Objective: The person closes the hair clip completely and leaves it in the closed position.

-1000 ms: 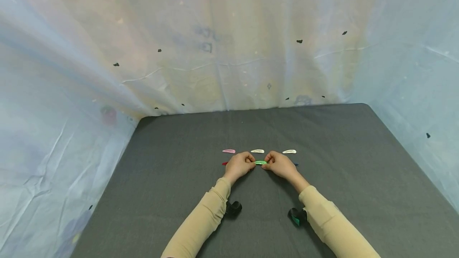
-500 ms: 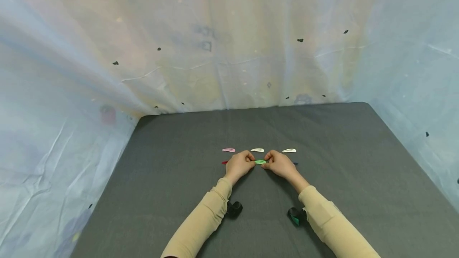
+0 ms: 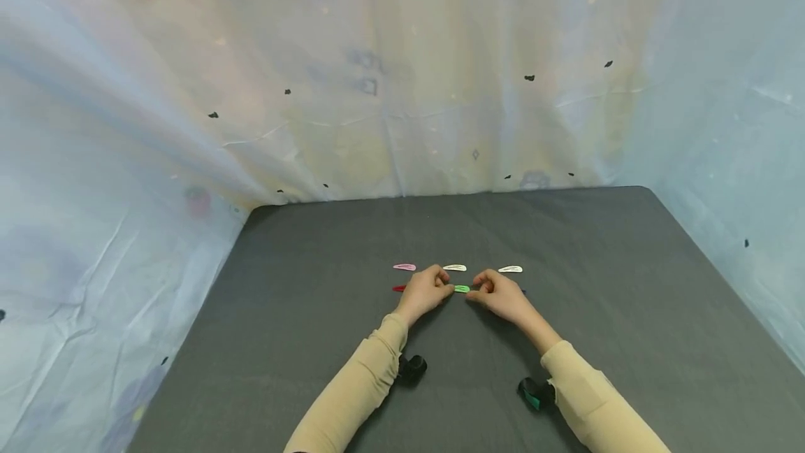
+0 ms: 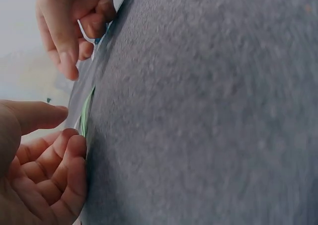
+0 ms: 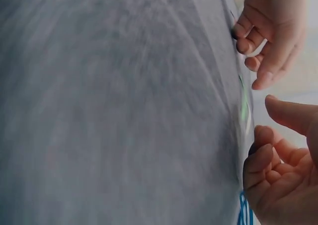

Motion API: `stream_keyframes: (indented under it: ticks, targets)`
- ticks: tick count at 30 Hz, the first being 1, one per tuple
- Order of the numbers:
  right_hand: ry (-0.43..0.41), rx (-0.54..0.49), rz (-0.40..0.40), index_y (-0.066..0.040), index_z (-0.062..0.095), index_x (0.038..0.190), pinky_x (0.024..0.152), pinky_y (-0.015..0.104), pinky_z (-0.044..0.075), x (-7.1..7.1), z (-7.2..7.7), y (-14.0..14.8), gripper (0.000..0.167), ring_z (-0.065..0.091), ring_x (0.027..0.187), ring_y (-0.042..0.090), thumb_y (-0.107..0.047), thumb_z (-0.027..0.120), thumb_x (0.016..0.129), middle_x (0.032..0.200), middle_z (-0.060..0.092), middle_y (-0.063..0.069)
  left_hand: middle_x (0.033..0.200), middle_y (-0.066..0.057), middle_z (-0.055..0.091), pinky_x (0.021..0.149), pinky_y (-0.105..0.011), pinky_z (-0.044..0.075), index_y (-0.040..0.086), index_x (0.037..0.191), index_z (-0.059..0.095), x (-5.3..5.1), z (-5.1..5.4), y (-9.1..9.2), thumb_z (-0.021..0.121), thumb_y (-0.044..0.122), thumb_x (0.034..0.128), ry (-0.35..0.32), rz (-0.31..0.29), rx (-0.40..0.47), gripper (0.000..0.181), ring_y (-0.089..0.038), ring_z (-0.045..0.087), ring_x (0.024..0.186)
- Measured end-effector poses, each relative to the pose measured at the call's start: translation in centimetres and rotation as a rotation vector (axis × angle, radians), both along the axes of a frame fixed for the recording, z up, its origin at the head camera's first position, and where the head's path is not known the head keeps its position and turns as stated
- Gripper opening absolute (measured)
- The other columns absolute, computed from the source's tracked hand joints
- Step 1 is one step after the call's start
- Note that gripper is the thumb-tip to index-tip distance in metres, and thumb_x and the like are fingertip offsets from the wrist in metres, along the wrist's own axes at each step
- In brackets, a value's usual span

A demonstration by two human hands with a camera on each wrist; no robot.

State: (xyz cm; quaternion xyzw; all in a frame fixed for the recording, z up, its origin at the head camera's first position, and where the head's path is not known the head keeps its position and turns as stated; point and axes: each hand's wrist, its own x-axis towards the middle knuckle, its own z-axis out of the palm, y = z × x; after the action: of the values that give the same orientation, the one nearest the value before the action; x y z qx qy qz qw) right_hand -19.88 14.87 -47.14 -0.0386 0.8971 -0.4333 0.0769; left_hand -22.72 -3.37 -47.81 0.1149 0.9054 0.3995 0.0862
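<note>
A green snap hair clip (image 3: 462,289) lies flat on the dark grey cloth between the two hands. My left hand (image 3: 424,293) is at its left end, thumb and fingers parted; in the left wrist view the fingertips sit close beside the clip, and I cannot tell if they touch it. My right hand (image 3: 503,297) is just off its right end, thumb and fingers apart, holding nothing. A red clip (image 3: 399,289) peeks out left of the left hand. In the right wrist view a blue clip (image 5: 243,207) lies below the right hand, mostly hidden in the head view.
Behind the hands runs a row of clips: pink (image 3: 404,267), cream (image 3: 455,268) and white (image 3: 510,269). A grey cloth-covered table (image 3: 314,257) spreads around them, with a pale patterned curtain (image 3: 402,89) beyond. Black wrist devices (image 3: 411,369) hang under both sleeves.
My right hand has let go of the green clip and drawn slightly right. My left hand's fingers have loosened beside it. The clip stays in place; the head view has shifted slightly.
</note>
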Motion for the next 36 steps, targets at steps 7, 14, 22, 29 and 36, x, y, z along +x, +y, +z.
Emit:
stream_keyframes:
  ticks: [7, 14, 22, 29, 36]
  targets:
    - [-0.004, -0.038, -0.034, 0.000, 0.056, 0.114, 0.057, 0.029, 0.041, 0.3, 1.4, 2.8, 0.034, 0.054, 0.064, 0.019, -0.023, 0.061, 0.090, 0.082, 0.062, 0.015, 0.064, 0.004, 0.052, 0.049, -0.018, 0.034, 0.008, 0.103, 0.062, -0.1, 0.3, 1.7, 0.066, 0.021, 0.0859, 0.038, -0.065, 0.061, 0.021, -0.006, 0.040, 0.049]
    - [-0.028, -0.046, -0.054, 0.001, 0.054, 0.115, 0.055, 0.027, 0.041, -0.2, 1.8, 5.7, 0.039, 0.051, 0.062, 0.017, -0.028, 0.060, 0.091, 0.081, 0.060, 0.013, 0.066, 0.004, 0.056, 0.050, -0.017, 0.039, 0.007, 0.108, 0.060, 0.5, 0.4, 3.9, 0.067, 0.019, 0.0856, 0.026, -0.154, 0.110, 0.026, -0.003, 0.047, 0.051]
    - [-0.096, -0.021, -0.012, 0.002, 0.054, 0.114, 0.057, 0.026, 0.041, -0.3, 0.9, 8.3, 0.038, 0.048, 0.063, 0.011, -0.027, 0.060, 0.090, 0.076, 0.056, 0.005, 0.069, 0.000, 0.061, 0.050, -0.020, 0.047, 0.003, 0.114, 0.054, 1.0, -0.3, 6.1, 0.069, 0.012, 0.0831, -0.158, -0.168, 0.286, 0.035, -0.004, 0.055, 0.050]
    - [-0.093, 0.005, 0.003, 0.000, 0.058, 0.108, 0.057, 0.026, 0.040, -0.3, 0.0, 8.6, 0.031, 0.047, 0.060, 0.011, -0.022, 0.064, 0.087, 0.072, 0.056, 0.001, 0.062, 0.000, 0.057, 0.045, -0.021, 0.048, 0.012, 0.129, 0.049, 0.9, -0.9, 7.7, 0.064, 0.005, 0.0850, -0.176, -0.102, 0.320, 0.047, -0.006, 0.054, 0.043]
    - [-0.057, 0.052, 0.016, -0.003, 0.062, 0.097, 0.057, 0.026, 0.035, -0.3, -0.3, 8.3, 0.019, 0.043, 0.057, 0.010, -0.018, 0.064, 0.086, 0.066, 0.052, -0.001, 0.053, -0.001, 0.056, 0.038, -0.021, 0.044, 0.009, 0.115, 0.059, 1.1, -1.3, 8.6, 0.060, 0.005, 0.0874, -0.110, -0.050, 0.218, 0.028, -0.004, 0.048, 0.033]
